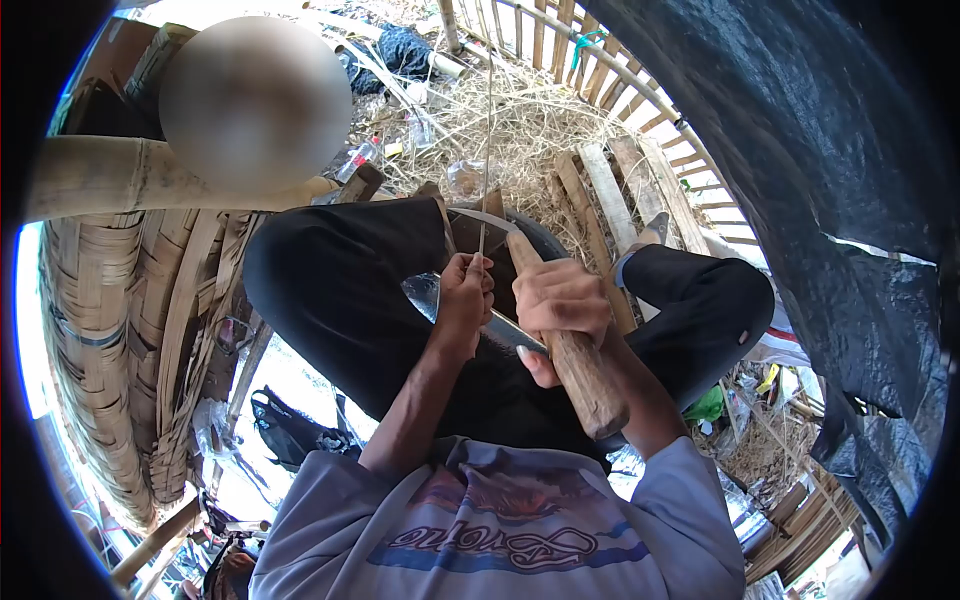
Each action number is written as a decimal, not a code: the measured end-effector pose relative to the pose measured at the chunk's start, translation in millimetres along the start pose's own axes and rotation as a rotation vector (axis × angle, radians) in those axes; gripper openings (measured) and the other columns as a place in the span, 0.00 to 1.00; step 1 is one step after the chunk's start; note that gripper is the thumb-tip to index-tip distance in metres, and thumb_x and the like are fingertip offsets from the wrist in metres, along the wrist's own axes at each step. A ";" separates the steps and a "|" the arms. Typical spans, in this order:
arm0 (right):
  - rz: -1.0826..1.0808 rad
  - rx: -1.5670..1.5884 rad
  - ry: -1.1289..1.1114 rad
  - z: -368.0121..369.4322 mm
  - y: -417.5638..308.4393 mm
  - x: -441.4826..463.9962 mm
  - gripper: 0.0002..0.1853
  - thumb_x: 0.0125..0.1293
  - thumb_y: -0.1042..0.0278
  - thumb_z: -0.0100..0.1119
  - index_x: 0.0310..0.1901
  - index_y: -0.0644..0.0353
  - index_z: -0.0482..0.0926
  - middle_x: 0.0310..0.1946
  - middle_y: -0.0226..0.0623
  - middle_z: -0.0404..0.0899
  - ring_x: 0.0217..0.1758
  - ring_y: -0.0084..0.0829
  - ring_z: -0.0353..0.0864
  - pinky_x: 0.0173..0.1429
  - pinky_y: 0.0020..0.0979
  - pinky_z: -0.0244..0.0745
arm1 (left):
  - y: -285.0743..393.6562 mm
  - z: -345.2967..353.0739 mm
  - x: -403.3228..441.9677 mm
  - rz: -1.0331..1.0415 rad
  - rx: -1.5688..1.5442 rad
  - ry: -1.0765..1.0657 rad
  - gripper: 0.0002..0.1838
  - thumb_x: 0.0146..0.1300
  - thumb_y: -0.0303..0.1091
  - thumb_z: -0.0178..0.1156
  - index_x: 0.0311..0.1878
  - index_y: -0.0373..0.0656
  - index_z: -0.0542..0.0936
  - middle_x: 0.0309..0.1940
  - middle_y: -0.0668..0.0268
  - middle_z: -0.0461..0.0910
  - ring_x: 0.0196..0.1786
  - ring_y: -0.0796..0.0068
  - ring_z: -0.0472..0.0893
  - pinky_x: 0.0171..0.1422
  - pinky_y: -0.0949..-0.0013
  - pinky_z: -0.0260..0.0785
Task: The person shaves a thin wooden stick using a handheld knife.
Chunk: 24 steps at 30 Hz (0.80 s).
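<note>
My left hand [463, 300] is closed in a pinch on a thin, light strip [487, 150] that runs up and away from me. Beside it, my right hand [565, 300] wraps round a thick wooden handle [588, 395], whose butt end points toward my body. From the handle's far end a curved metal blade [472, 214] reaches left, and the thin strip passes across it. A shiny narrow edge [518, 334] shows below and between my hands; I cannot make out what it belongs to.
My bent knees in dark trousers [330, 270] flank both hands. Beyond are straw [520, 110], wooden boards [605, 185] and a plastic bottle [360, 157]. A thick bamboo pole [90, 175] and woven bamboo [100, 300] stand left, a dark tarp [800, 130] right. A blurred round patch hides the upper left.
</note>
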State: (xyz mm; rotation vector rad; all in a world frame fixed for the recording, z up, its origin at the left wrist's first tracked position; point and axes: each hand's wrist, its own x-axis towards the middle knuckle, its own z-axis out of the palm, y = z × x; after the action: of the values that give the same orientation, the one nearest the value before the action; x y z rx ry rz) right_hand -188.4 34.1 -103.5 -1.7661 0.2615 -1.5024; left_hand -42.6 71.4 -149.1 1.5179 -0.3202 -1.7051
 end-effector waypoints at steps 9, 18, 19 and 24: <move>0.083 -0.081 -0.048 -3.3 4.0 -1.8 0.10 0.36 0.71 0.64 0.21 0.57 0.72 0.15 0.27 0.68 0.17 0.29 0.72 0.24 0.27 0.65 | -22.0 -4.9 -3.2 0.018 0.023 -0.049 0.08 0.72 0.36 0.43 0.40 0.43 0.68 0.20 0.76 0.62 0.13 0.91 0.53 0.13 0.80 0.41; 0.286 -0.349 0.355 -22.7 63.8 -32.7 0.08 0.54 0.75 0.61 0.25 0.59 0.70 0.19 0.29 0.70 0.21 0.21 0.72 0.27 0.25 0.68 | -7.3 -5.1 -13.8 -0.097 0.026 -0.111 0.07 0.72 0.37 0.44 0.42 0.44 0.68 0.21 0.76 0.61 0.15 0.91 0.54 0.14 0.82 0.42; 0.381 -0.149 0.547 -21.5 62.3 -33.7 0.07 0.59 0.76 0.59 0.27 0.60 0.70 0.22 0.31 0.72 0.22 0.23 0.73 0.30 0.27 0.72 | -5.7 -4.4 -12.5 -0.089 0.020 -0.106 0.07 0.72 0.37 0.44 0.42 0.44 0.68 0.21 0.76 0.61 0.15 0.91 0.54 0.14 0.82 0.42; 0.720 -0.053 0.852 -35.7 61.9 -37.9 0.07 0.58 0.73 0.62 0.31 0.61 0.72 0.21 0.30 0.72 0.21 0.20 0.71 0.26 0.23 0.66 | -5.6 -0.4 -11.1 0.069 -0.100 -0.129 0.08 0.72 0.37 0.46 0.42 0.44 0.67 0.24 0.74 0.68 0.18 0.90 0.59 0.20 0.81 0.54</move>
State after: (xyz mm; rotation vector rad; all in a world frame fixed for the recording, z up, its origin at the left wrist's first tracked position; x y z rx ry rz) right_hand -211.3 0.6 -173.4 -0.7951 1.2192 -1.5796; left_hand -45.0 82.9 -145.0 1.3137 -0.3452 -1.7421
